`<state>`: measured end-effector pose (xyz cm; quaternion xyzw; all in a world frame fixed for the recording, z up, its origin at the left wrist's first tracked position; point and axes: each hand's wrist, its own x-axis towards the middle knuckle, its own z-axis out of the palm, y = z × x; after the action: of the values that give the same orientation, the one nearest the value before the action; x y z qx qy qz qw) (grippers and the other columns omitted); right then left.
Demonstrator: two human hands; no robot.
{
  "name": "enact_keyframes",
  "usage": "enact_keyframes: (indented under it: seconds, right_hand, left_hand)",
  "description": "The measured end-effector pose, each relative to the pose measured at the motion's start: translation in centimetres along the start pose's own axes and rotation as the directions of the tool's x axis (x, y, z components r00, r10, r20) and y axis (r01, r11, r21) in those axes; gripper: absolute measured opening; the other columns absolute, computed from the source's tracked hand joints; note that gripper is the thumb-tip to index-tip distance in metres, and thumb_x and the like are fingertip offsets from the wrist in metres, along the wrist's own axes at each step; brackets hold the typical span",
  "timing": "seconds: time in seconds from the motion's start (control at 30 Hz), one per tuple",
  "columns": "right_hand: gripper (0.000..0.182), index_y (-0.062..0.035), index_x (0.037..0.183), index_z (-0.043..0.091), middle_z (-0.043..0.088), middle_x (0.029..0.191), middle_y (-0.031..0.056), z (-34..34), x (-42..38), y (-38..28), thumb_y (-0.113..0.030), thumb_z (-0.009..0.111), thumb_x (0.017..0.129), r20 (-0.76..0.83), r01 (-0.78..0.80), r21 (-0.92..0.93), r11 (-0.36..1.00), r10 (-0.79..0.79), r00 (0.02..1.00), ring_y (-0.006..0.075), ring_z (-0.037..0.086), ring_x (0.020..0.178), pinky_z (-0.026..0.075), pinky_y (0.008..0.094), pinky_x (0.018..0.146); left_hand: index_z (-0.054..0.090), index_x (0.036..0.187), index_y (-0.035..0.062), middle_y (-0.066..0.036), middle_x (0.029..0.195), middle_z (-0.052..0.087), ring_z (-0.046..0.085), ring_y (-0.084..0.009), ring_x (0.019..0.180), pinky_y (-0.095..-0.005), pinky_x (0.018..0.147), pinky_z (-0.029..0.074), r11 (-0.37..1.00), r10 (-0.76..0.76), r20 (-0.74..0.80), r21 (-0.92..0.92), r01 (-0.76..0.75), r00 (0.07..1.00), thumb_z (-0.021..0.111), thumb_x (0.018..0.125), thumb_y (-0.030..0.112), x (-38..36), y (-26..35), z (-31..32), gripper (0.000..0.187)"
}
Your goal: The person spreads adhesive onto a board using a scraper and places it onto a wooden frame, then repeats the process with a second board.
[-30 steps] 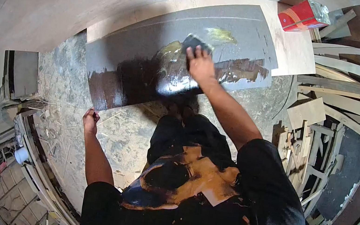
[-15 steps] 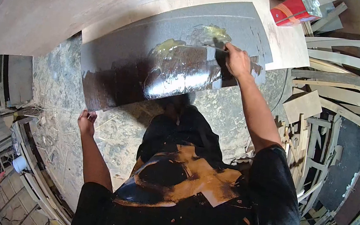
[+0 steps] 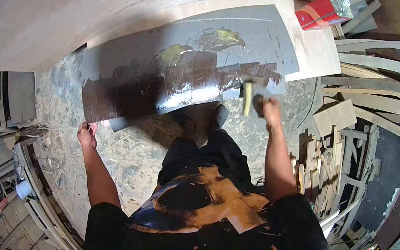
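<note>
R grip (image 3: 270,109) clenching prob. spreader (image 3: 247,100), L grip (image 3: 88,129) pinching sheet (image 3: 134,59), red can (image 3: 322,14), contents hidden

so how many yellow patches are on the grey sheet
2. One yellow patch sits near the middle of the sheet; the other patch sits farther right, nearer the red can. Glare may hide fainter ones.

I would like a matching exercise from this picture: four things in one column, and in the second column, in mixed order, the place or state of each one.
1. Can
2. Left hand
3. Right hand
4. Yellowish paste

A. Holds a flat spreader with a yellowish edge
B. In patches on the upper face of the sheet
C. At the near left corner of the sheet
D. Red, on the pale board

Right pairs: 1-D, 2-C, 3-A, 4-B
</note>
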<state>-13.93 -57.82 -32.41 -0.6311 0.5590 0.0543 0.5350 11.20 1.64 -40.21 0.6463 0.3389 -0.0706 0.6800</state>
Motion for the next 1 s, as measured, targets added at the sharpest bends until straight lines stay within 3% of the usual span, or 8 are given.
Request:
enact_keyframes:
  seconds: [0.33,0.43,0.5,0.57,0.63,0.77,0.9,1.0]
  right_hand:
    - [0.026,-0.0058,0.105,0.053,0.057,0.095,0.0037,-0.3,3.4,-3.4,-0.017,0.054,0.081,0.103,0.096,0.532,0.842,-0.176,0.979,0.0172,0.054,0.083,0.044,0.0327,0.065]
    - [0.028,-0.0069,0.109,0.055,0.062,0.092,0.0073,-0.2,4.3,-4.1,-0.012,0.051,0.082,0.061,0.436,0.167,0.884,-0.45,0.891,0.0227,0.059,0.082,0.048,0.0366,0.067]
    - [0.037,-0.0135,0.117,0.054,0.065,0.093,0.0127,0.5,2.8,-5.6,-0.008,0.05,0.081,0.177,0.627,-0.497,0.6,-0.637,0.75,0.0304,0.061,0.083,0.048,0.0402,0.071]
    - [0.045,-0.0219,0.118,0.055,0.063,0.098,0.0147,1.4,1.7,-7.9,-0.003,0.05,0.078,0.231,0.659,-0.516,0.548,-0.651,0.723,0.0348,0.06,0.084,0.048,0.0416,0.077]
    - [0.042,-0.0208,0.112,0.06,0.063,0.101,0.0128,2.5,3.6,-9.6,0.0,0.051,0.076,0.232,0.832,-0.472,0.291,-0.87,0.435,0.0335,0.06,0.087,0.049,0.0398,0.079]
    - [0.038,-0.0203,0.106,0.063,0.063,0.103,0.0099,3.1,5.9,-13.5,-0.001,0.054,0.075,0.292,0.851,-0.492,0.186,-0.885,0.362,0.0299,0.061,0.09,0.05,0.0367,0.081]
    - [0.037,-0.0229,0.107,0.062,0.063,0.105,0.0075,3.7,6.4,-13.6,-0.006,0.056,0.075,0.382,0.826,-0.547,0.139,-0.836,0.394,0.0273,0.061,0.092,0.048,0.0392,0.083]
    - [0.036,-0.0289,0.111,0.06,0.06,0.113,0.0039,5.5,5.2,-11.6,-0.015,0.055,0.078,0.434,0.636,-0.754,0.162,-0.605,0.668,0.0226,0.058,0.099,0.039,0.0467,0.093]
  left_hand:
    - [0.05,0.088,0.0013,-0.008,0.082,0.052,0.057,-0.0235,0.073,-0.0332,0.068,0.055,0.996,-0.074,0.002,-0.042,0.074,0.997,0.055,0.087,0.017,-1.8,-2.9,-1.9,0.017]
    - [0.051,0.089,-0.0003,-0.008,0.081,0.053,0.056,-0.0229,0.073,-0.0333,0.068,0.054,0.996,-0.072,-0.03,-0.057,0.07,0.997,0.053,0.087,0.016,-3.4,-3.7,-1.1,0.016]
    - [0.053,0.09,-0.0007,-0.008,0.082,0.053,0.055,-0.0219,0.073,-0.0321,0.067,0.054,0.991,-0.112,-0.102,-0.09,0.103,0.989,0.052,0.088,0.015,-4.1,-4.2,-0.5,0.016]
    - [0.054,0.09,-0.0007,-0.007,0.08,0.053,0.054,-0.02,0.07,-0.0312,0.065,0.053,0.987,-0.096,-0.097,-0.139,0.082,0.991,0.05,0.088,0.013,-4.8,-3.2,0.8,0.014]
    - [0.054,0.089,-0.0008,-0.007,0.078,0.053,0.054,-0.0186,0.067,-0.0304,0.064,0.052,0.988,-0.054,-0.079,-0.147,0.042,0.995,0.048,0.088,0.012,-4.3,-2.1,2.2,0.014]
    - [0.052,0.088,-0.0022,-0.01,0.082,0.055,0.054,-0.018,0.066,-0.0308,0.064,0.052,0.982,0.031,-0.025,-0.187,-0.035,0.999,0.043,0.09,0.009,-2.1,-0.5,4.5,0.014]
    - [0.053,0.09,-0.0018,-0.011,0.085,0.058,0.057,-0.021,0.068,-0.0308,0.06,0.053,0.996,0.034,-0.051,-0.082,-0.039,0.998,0.049,0.086,0.005,-1.6,-2.8,3.2,0.009]
    - [0.054,0.09,0.0,-0.011,0.085,0.059,0.058,-0.0221,0.068,-0.0317,0.06,0.053,0.994,0.014,-0.058,-0.105,-0.02,0.998,0.052,0.084,0.005,-2.4,-4.6,2.1,0.008]
